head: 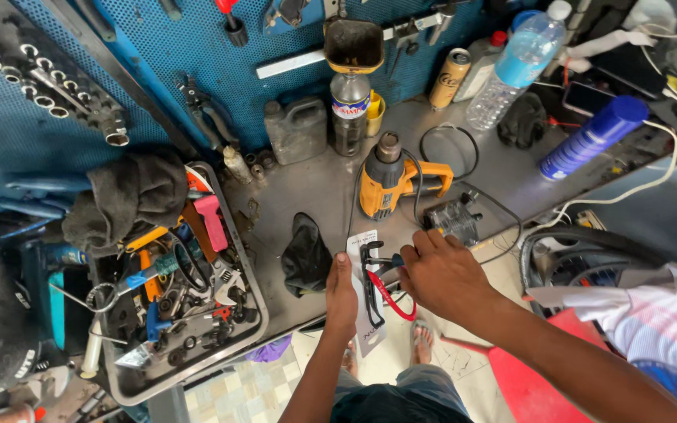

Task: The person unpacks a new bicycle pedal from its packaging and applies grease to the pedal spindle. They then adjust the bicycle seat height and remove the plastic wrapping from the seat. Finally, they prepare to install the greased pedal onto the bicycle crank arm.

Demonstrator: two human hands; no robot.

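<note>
My left hand [342,296] grips the left edge of a long white backing card [361,249] that carries a black frame-shaped part with a red strap [392,299]. My right hand [440,272] comes in from the right and pinches the black part [373,262] on the card, fingers closed on it. Both hands hover at the front edge of the grey metal workbench [503,168].
A yellow heat gun [392,182] with a black cord lies just behind the hands, a black rag [305,255] to the left. A metal tray [251,276] full of tools sits at left. Bottles, a can and a blue spray can [593,137] stand near the blue pegboard [221,59].
</note>
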